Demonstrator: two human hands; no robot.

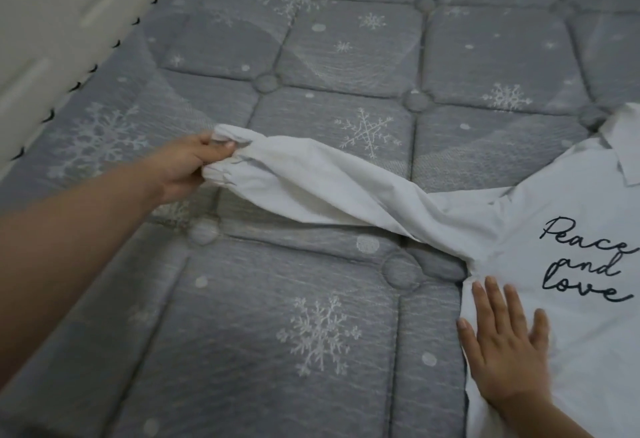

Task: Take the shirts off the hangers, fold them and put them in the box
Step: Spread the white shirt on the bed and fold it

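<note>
Underneath, a grey snowflake-quilted mattress (311, 299); left hand (187, 167) grips the white shirt (554, 202) cuff, right hand (502, 344) presses flat.

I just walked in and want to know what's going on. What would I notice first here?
First, the white shirt spread at the right on the grey snowflake mattress, with dark curly writing saying "Peace and love". Its long sleeve stretches leftward, where the left hand grips the cuff. The right hand lies flat on the shirt's body at lower right.
</note>
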